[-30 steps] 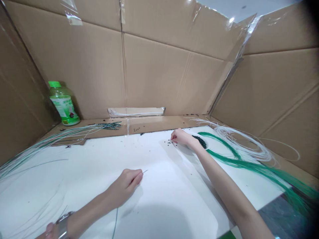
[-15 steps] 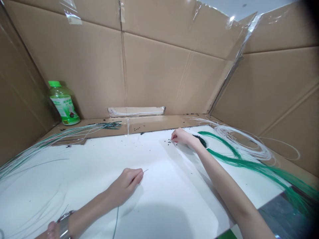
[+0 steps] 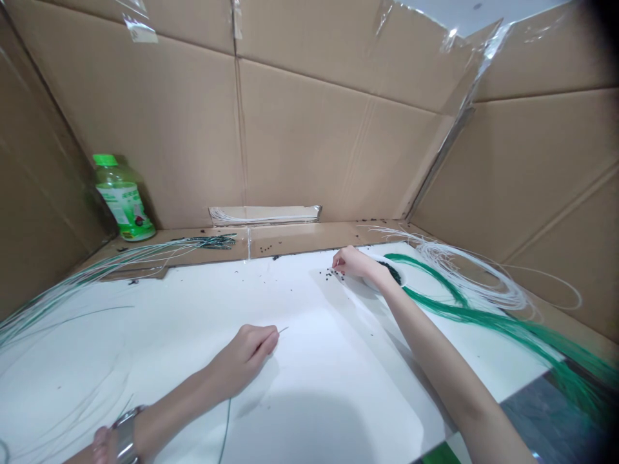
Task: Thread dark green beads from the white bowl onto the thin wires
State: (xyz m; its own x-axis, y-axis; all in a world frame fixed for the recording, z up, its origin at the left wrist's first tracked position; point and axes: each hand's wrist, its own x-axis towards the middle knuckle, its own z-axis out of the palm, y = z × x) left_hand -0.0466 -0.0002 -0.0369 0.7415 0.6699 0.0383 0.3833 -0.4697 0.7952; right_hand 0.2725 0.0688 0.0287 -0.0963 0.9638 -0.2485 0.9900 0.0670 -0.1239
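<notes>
My left hand (image 3: 251,357) is closed in a pinch over the white table, holding a thin green strand (image 3: 226,428). The strand's short end pokes out past the fingertips, and its longer part hangs below the wrist toward the near edge. Farther off, my right hand (image 3: 352,261) has its fingertips pressed together at a loose scatter of small dark beads (image 3: 329,275). Whether a bead sits between those fingers is too small to see. Right behind that hand, partly covered by the wrist, is a white bowl (image 3: 404,280) of dark beads (image 3: 391,273).
Green strands (image 3: 483,316) and coiled white strands (image 3: 503,293) lie on the right. A bundle of pale and green strands (image 3: 120,258) runs along the left. A green-capped bottle (image 3: 123,203) stands in the back left corner. Cardboard walls (image 3: 300,142) enclose the table (image 3: 309,361).
A few more dark beads show on the table beside my right fingertips. Both hands keep nearly the same place and grip.
</notes>
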